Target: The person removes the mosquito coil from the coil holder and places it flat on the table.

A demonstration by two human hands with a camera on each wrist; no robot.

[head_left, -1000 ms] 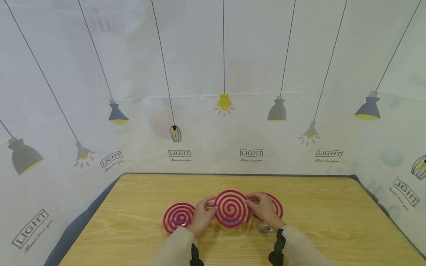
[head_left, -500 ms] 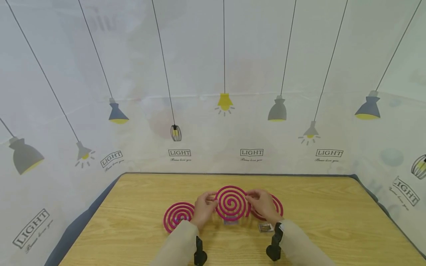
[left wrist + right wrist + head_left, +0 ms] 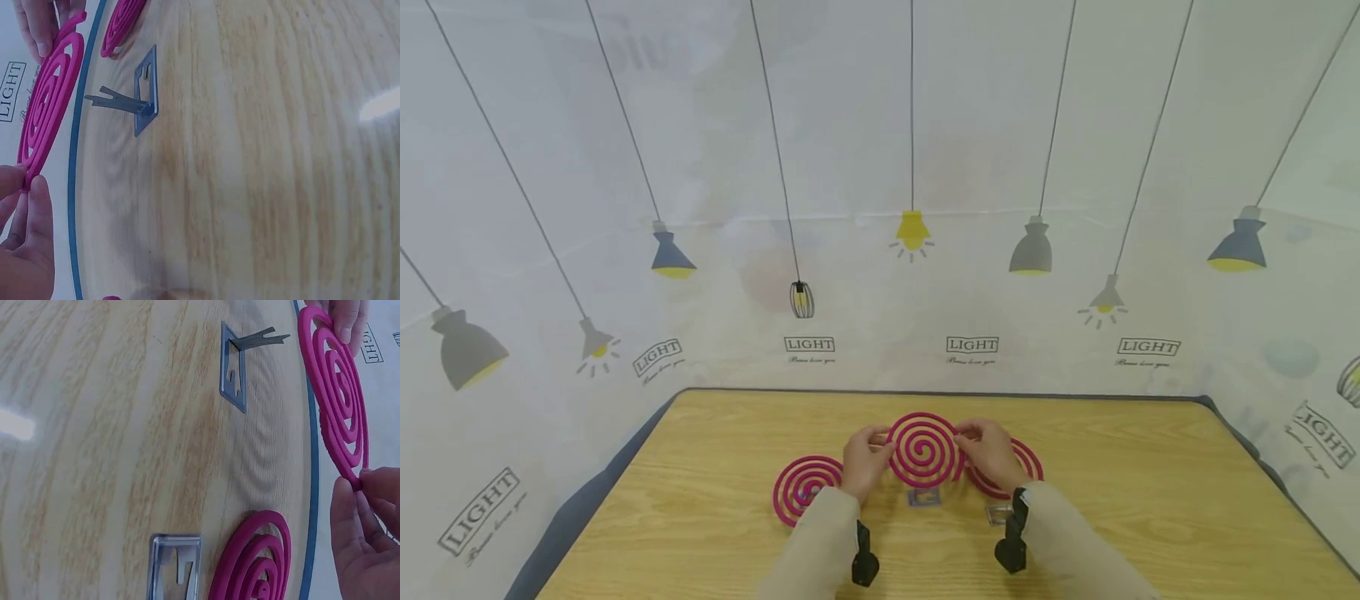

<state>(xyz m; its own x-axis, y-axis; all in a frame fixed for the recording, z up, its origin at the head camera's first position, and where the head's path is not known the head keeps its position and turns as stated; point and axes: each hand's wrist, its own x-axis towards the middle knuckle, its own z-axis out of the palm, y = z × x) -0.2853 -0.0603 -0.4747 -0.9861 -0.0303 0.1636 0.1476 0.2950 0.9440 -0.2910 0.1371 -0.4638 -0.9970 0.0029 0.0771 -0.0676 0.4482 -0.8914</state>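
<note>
A pink mosquito coil [image 3: 922, 451] is held up by its two sides above the table. My left hand [image 3: 863, 463] pinches its left edge between thumb and fingers. My right hand [image 3: 991, 452] pinches the right edge, near the coil's outer end. Below it on the table stands a small metal coil stand [image 3: 145, 107] with its forked prong raised, apart from the coil. A second mosquito coil [image 3: 782, 492] is beside my left forearm, partly hidden by it. A third mosquito coil [image 3: 275, 520] lies behind my right hand.
Another metal stand [image 3: 155, 565] lies flat near the third coil, by my right wrist. The wooden table [image 3: 715, 433] has a dark edge, and a printed wall sheet [image 3: 880, 367] rises behind it.
Both hands have raised the held coil and carried it slightly away from me. The metal stand under it now shows fully below the coil. The head view has shifted a little.
</note>
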